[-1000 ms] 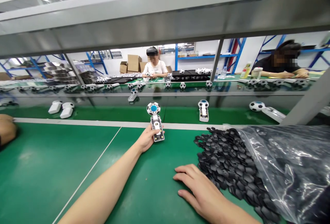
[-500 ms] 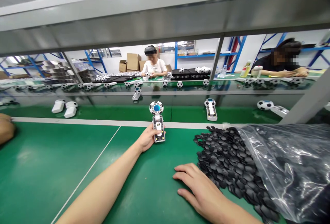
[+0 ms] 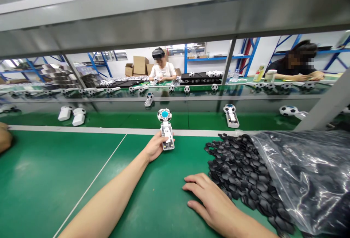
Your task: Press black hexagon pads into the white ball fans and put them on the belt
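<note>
My left hand (image 3: pixel 155 147) is closed on a white handheld device with a soccer-ball head (image 3: pixel 167 135), its thumb across the front. The head has a blue disc in the middle, and the open body beneath shows a dark circuit board with a white part on it. It is held upright over the near edge of the belt. My right hand (image 3: pixel 203 196) rests on the green table (image 3: pixel 131 198) with its fingers apart and nothing in them. Just beyond it, to the right, spreads a pile of small black pieces (image 3: pixel 237 165).
A clear plastic bag (image 3: pixel 306 179) lies over the pile's right side. Behind the table's pale rail, a green conveyor belt (image 3: pixel 197 119) carries several similar devices (image 3: pixel 231 115). A metal beam (image 3: pixel 164 15) crosses overhead. Two people (image 3: pixel 163 68) sit across the line.
The devices on the near belt have shifted to the right. The held device has tilted slightly, still in my left hand. My right hand has barely moved.
</note>
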`<control>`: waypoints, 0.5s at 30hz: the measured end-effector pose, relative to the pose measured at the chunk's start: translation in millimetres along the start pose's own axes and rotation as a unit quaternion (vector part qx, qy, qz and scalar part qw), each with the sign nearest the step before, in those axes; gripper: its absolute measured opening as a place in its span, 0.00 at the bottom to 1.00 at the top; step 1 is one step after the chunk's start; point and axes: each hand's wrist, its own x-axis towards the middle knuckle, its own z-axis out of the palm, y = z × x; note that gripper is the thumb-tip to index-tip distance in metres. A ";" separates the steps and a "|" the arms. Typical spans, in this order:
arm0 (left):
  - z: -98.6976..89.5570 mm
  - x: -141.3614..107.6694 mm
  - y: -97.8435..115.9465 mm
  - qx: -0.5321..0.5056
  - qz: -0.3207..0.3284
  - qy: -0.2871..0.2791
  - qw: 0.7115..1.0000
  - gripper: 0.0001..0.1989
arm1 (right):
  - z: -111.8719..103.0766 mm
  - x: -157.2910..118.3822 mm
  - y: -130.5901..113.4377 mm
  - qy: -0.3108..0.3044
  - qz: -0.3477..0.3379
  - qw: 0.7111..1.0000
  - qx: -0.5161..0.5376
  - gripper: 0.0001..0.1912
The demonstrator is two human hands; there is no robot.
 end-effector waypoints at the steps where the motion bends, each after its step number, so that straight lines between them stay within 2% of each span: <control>1: 0.6 -0.3 0.2 -0.001 0.001 0.000 1.000 0.20 | 0.2 0.1 0.1 0.001 -0.001 1.000 0.001 0.14; 15: 1.9 -0.8 0.2 -0.010 -0.001 0.035 0.999 0.21 | 0.5 1.1 1.6 0.003 -0.002 1.000 0.003 0.15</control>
